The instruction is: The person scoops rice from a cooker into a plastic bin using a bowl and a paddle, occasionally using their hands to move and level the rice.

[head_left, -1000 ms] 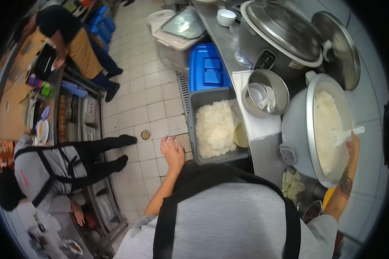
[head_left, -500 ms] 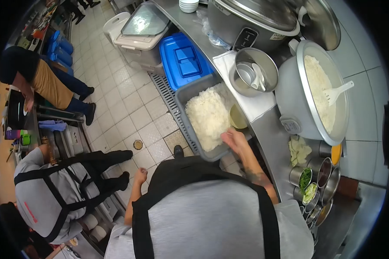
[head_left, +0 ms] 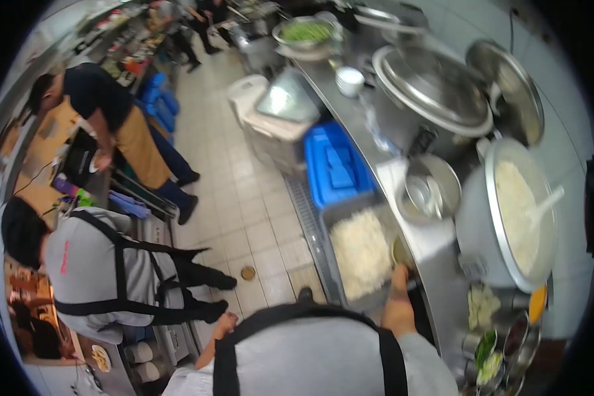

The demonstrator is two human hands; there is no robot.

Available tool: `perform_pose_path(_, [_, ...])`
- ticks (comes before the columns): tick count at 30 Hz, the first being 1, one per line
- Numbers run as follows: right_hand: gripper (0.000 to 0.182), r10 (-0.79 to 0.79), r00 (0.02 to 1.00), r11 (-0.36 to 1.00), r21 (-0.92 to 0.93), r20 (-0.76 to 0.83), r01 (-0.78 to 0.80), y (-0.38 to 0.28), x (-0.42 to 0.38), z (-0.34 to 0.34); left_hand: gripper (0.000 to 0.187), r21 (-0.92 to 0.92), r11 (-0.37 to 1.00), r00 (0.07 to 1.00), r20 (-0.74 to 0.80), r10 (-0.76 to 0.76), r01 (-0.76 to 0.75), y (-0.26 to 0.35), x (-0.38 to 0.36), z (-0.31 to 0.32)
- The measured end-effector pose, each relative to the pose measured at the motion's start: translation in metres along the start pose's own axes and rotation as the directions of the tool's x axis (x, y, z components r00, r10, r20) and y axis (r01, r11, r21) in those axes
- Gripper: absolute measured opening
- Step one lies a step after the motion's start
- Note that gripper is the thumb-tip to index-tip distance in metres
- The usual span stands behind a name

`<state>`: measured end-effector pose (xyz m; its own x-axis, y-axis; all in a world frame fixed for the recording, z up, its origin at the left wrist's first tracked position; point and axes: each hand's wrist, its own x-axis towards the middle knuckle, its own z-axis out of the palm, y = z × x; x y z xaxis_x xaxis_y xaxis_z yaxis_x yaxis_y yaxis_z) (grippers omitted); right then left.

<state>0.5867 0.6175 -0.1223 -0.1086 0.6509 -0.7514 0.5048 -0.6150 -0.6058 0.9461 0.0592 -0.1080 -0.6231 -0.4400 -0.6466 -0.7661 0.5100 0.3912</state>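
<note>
A grey tub (head_left: 328,247) stands below the counter's edge, with a mound of white cooked rice (head_left: 361,254) in it. At the tub's right side is a yellowish bowl (head_left: 398,251). My right hand (head_left: 400,269) is at the bowl's near edge and seems to touch it. Blur hides how its fingers lie, so a grip cannot be made out. My left hand (head_left: 226,323) hangs at my left side, away from the tub, its fingers curled closed. Whatever it may hold is hidden.
On the counter, a large pot of rice (head_left: 518,221) holds a white paddle (head_left: 546,206). Nearby are a metal pot (head_left: 412,206) and a lidded cooker (head_left: 435,92). A blue lid (head_left: 317,175) lies beyond the tub. Two co-workers stand at the left counter, one close by (head_left: 89,274).
The view has swung left and tilted up, showing more of the kitchen. My right hand has moved from the rice's edge to the bowl. My left hand stays low and curled.
</note>
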Motion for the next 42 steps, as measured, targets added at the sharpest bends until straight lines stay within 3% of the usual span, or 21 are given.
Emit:
perform_pose_path(3, [0.031,0.07,0.997,0.992,0.107,-0.015,-0.068,-0.007,-0.024,0.003,0.025,-0.037,0.998,0.998,-0.042,0.054,-0.055,0.049,-0.011,-0.003])
perform_pose_path(6, [0.025,-0.135,0.909,0.973,0.225,0.395,0.047,0.017,-0.017,0.0,0.027,-0.015,0.998,0.998,0.017,0.057,-0.057,0.084,-0.012,-0.001])
perform_pose_path(7, [0.025,-0.141,0.909,0.971,0.236,0.393,0.049,0.022,-0.021,-0.007,0.029,0.007,0.997,0.996,0.036,0.079,-0.08,0.096,-0.013,-0.001])
perform_pose_path(9, [0.025,-0.075,0.841,0.995,-0.019,0.535,0.101,0.033,-0.049,-0.023,0.033,0.069,0.995,0.995,0.079,0.064,-0.07,0.107,0.001,0.004])
perform_pose_path(11, [0.03,-0.144,0.737,0.966,-0.066,0.66,0.248,0.02,-0.121,-0.052,0.035,0.119,0.986,0.989,0.099,0.11,-0.121,0.123,0.011,0.01])
perform_pose_path(13, [0.038,-0.222,0.732,0.879,-0.192,0.644,0.436,0.024,-0.144,-0.074,0.034,0.255,0.915,0.947,0.161,0.279,-0.313,0.184,-0.009,-0.004])
perform_pose_path(15, [0.039,-0.278,0.732,0.867,-0.166,0.622,0.47,0.007,-0.178,-0.092,0.034,0.203,0.85,0.872,0.163,0.461,-0.487,0.228,-0.002,0.005])
perform_pose_path(17, [0.041,-0.358,0.442,0.749,-0.03,0.823,0.662,-0.021,-0.2,-0.113,0.035,0.18,0.779,0.799,0.111,0.591,-0.601,0.294,-0.019,0.003])
perform_pose_path(18, [0.045,-0.39,0.402,0.543,-0.146,0.829,0.827,-0.047,-0.211,-0.127,0.034,0.156,0.732,0.747,0.062,0.662,-0.663,0.329,-0.03,0.003])
perform_pose_path(19, [0.046,-0.454,0.281,0.397,-0.09,0.846,0.913,-0.091,-0.257,-0.145,0.033,0.133,0.676,0.684,0.023,0.729,-0.725,0.365,-0.042,0.002])
perform_pose_path(22, [0.066,-0.683,-0.034,-0.105,-0.052,0.73,0.993,-0.181,-0.305,-0.187,0.03,-0.011,0.423,0.416,-0.205,0.886,-0.906,0.464,-0.087,0.004])
perform_pose_path(25, [0.074,-0.835,-0.269,-0.365,-0.118,0.479,0.923,-0.272,-0.335,-0.231,0.031,-0.026,0.195,0.193,-0.316,0.929,-0.981,0.556,-0.136,0.012])
perform_pose_path(26, [0.075,-0.896,-0.226,-0.318,-0.198,0.383,0.927,-0.296,-0.334,-0.245,0.032,-0.055,0.163,0.172,-0.306,0.936,-0.985,0.58,-0.154,0.017])
perform_pose_path(28, [0.083,-0.906,-0.292,-0.398,-0.383,0.306,0.833,-0.349,-0.322,-0.265,0.033,-0.076,0.068,0.088,-0.309,0.947,-0.995,0.621,-0.185,0.025])
perform_pose_path(30, [0.073,-0.92,-0.215,-0.364,-0.516,0.327,0.775,-0.395,-0.278,-0.275,0.034,-0.062,-0.072,-0.049,-0.313,0.949,-0.995,0.659,-0.209,0.036])
perform_pose_path(31, [0.073,-0.921,-0.214,-0.364,-0.522,0.326,0.772,-0.413,-0.27,-0.275,0.034,-0.068,-0.074,-0.05,-0.311,0.949,-0.995,0.677,-0.218,0.044])
perform_pose_path(33, [0.067,-0.839,0.307,-0.082,-0.664,0.448,0.743,-0.445,-0.258,-0.273,0.035,-0.055,-0.214,-0.187,-0.31,0.932,-0.975,0.712,-0.235,0.06])
perform_pose_path(37, [0.076,-0.771,0.34,-0.221,-0.727,0.538,0.65,-0.466,-0.189,-0.262,0.038,-0.019,-0.232,-0.213,-0.327,0.921,-0.973,0.772,-0.249,0.095])
perform_pose_path(39, [0.082,-0.675,0.505,-0.029,-0.704,0.538,0.71,-0.472,-0.187,-0.255,0.04,0.023,-0.121,-0.122,-0.333,0.935,-0.992,0.793,-0.246,0.112])
perform_pose_path(40, [0.082,-0.668,0.51,-0.031,-0.705,0.542,0.709,-0.473,-0.178,-0.254,0.041,0.022,-0.068,-0.072,-0.333,0.94,-0.997,0.8,-0.245,0.12])
perform_pose_path(42, [0.087,-0.663,0.568,0.248,-0.573,0.487,0.781,-0.473,-0.157,-0.253,0.04,0.026,-0.016,-0.025,-0.355,0.935,-1.0,0.802,-0.242,0.132])
